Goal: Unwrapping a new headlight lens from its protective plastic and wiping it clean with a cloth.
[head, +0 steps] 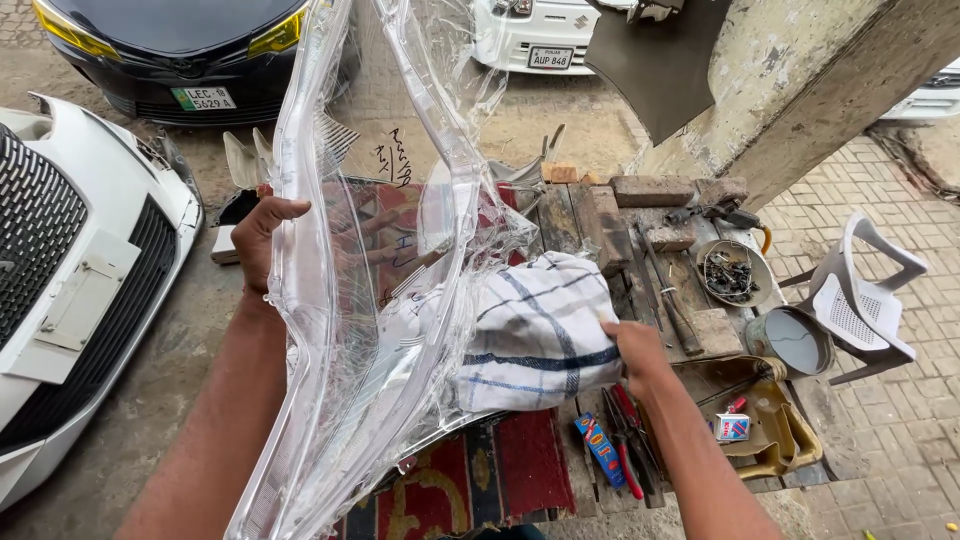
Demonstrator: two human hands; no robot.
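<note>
A large clear plastic headlight lens cover [345,330] stands upright in front of me, over a wooden workbench [570,220]. My left hand [262,240] grips its left edge and holds it up. My right hand [640,352] presses a white cloth with blue stripes [530,335] against the inner side of the cover. Handwritten marks show on the clear plastic near the top.
A red patterned rug [500,470] lies on the bench under the cover. Pliers [625,440], a small blue tube, a tin can [790,340], a bowl of screws [730,272] and bricks sit on the bench. A white car bumper [70,270] is left; a white plastic chair [865,300] right.
</note>
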